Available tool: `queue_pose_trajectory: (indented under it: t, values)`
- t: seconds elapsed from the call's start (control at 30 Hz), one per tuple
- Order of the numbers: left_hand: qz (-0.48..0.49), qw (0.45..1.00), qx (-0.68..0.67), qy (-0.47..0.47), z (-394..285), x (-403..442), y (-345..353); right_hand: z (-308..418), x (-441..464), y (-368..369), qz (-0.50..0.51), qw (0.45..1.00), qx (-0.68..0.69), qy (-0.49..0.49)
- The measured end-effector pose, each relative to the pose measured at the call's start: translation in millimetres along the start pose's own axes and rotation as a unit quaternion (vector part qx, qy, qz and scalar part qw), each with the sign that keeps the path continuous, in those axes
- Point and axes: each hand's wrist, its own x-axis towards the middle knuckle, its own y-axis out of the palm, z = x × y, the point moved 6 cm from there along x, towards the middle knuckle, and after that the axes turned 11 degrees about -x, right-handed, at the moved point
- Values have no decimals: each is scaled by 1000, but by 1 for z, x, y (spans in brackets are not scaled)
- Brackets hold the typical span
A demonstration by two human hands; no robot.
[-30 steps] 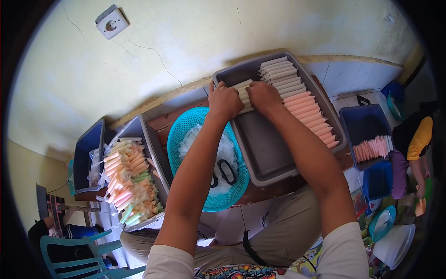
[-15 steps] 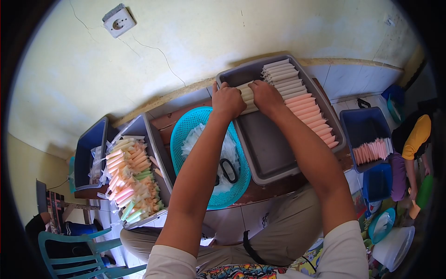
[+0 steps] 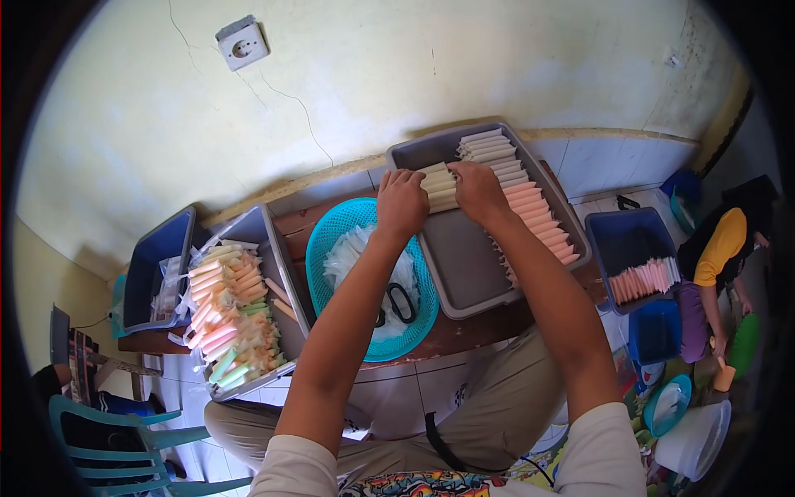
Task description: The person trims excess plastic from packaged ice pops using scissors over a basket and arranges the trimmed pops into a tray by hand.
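My left hand [image 3: 403,203] is closed at the left end of a row of cream ice pop tubes [image 3: 440,189] inside the brown-grey tray [image 3: 472,248]. At the other end of this row, my right hand [image 3: 480,193] has its fingers bent and pressed down. The tubes run straight between both hands. Beyond my right hand lie stacked white tubes [image 3: 487,146] and a column of pink tubes [image 3: 538,215], partly covered by my right forearm. My fingertips are too small to show exactly which tube they pinch.
A turquoise basket [image 3: 313,273] holds clear plastic bags and black-handled scissors [image 3: 402,303]. To its left, a grey bin [image 3: 286,331] is heaped with coloured tubes. A blue bin [image 3: 633,228] with pink tubes stands right, near a seated person [image 3: 716,257]. A green chair [image 3: 116,451] stands lower left.
The view has shifted slightly, so the trays and basket sit differently in frame. Both hands remain at the ends of the cream tubes, slightly lower on the row.
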Motion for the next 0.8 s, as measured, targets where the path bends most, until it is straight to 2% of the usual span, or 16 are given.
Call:
queue_pose_trajectory:
  t: [0.17, 0.23, 0.63, 0.8]
  values:
    - [-53, 996, -66, 38, -20, -20, -27, 25, -12, -29, -16, 999, 36, -15]
    - [-30, 992, -123, -21, -24, -22, -45, 36, -18, -36, -27, 998, 46, -29]
    - [-93, 986, -134, -37, -27, -79, -134, 125, -47, -54, -16, 983, 135, -125]
    - [-83, 987, -114, -82, -18, -110, -174, 157, -56, -43, 40, 970, 177, -163]
